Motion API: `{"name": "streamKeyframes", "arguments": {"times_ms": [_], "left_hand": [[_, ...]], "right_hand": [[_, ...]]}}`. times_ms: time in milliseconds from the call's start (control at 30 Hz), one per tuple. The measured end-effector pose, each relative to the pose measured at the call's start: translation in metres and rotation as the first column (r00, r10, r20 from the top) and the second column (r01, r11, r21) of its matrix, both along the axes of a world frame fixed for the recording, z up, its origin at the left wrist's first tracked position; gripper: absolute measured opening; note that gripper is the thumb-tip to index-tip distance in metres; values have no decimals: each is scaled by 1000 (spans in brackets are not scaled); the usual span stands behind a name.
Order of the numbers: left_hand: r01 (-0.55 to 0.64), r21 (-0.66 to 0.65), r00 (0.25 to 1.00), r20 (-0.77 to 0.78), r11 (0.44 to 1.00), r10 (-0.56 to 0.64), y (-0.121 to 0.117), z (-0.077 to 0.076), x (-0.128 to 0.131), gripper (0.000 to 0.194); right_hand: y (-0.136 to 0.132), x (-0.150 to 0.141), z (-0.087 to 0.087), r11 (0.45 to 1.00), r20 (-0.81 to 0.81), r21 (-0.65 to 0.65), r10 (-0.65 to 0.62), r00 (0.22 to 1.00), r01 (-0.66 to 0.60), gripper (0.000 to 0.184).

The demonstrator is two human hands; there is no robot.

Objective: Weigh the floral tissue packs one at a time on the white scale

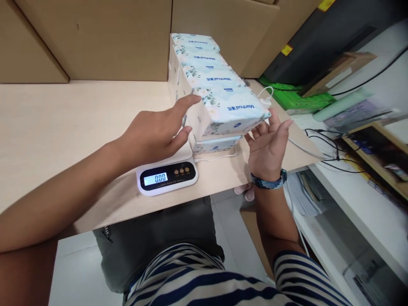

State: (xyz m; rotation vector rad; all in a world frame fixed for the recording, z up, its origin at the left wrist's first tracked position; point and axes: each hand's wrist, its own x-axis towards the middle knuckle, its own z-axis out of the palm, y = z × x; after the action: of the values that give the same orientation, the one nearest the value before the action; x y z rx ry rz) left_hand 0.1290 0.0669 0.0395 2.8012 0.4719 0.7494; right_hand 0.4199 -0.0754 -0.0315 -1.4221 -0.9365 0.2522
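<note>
Two hands flank a stack of tissue packs beside one scale. Left hand, fingers spread, touches the stack's side; right hand, palm open, touches the nearest pack's end. Five top packs are countable, with more beneath.

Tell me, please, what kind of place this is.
Probably a packing or shipping station in a small warehouse or office. A digital scale sits on the table, tissue packs lie in a row, and large cardboard boxes stand behind.
</note>
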Motion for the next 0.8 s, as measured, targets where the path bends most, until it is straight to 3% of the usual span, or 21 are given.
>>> {"name": "streamKeyframes", "arguments": {"times_ms": [133, 200, 300, 367, 500, 600, 733, 800], "left_hand": [[35, -69, 998, -41, 997, -38, 0, -7, -2, 66], [81, -180, 995, -45, 980, -90, -1, -11, -1, 69], [169, -412, 982, -2, 895, -186, -5, -17, 1, 72], [220, -493, 975, 83, 842, -206, -6, -21, 2, 72], [221, -512, 973, 173, 830, -153, -9, -25, 1, 69], [175, -494, 977, 195, 852, -87, -19, -21, 3, 64], [19, -395, 906, 395, 919, 151, -31, -12, 12, 58], [-48, -335, 877, 436, 941, 200, -25, -16, 15, 62]], "right_hand": [[3, -14, 6, 1000, 1, 11, 5, 1000, -5, 82], [7, -18, 10, 999, 39, -14, -29, 999, 30, 84], [13, -17, 11, 999, 95, -50, -16, 995, 21, 90], [16, -14, 10, 999, 122, -34, -10, 993, 14, 93], [20, -14, 2, 993, 42, 102, -55, 998, 51, 88], [18, -18, -5, 977, -26, 196, -81, 996, 85, 79], [11, -14, -12, 971, -57, 185, -141, 988, 149, 77], [9, -7, -15, 970, -98, 140, -188, 977, 201, 82]]}}
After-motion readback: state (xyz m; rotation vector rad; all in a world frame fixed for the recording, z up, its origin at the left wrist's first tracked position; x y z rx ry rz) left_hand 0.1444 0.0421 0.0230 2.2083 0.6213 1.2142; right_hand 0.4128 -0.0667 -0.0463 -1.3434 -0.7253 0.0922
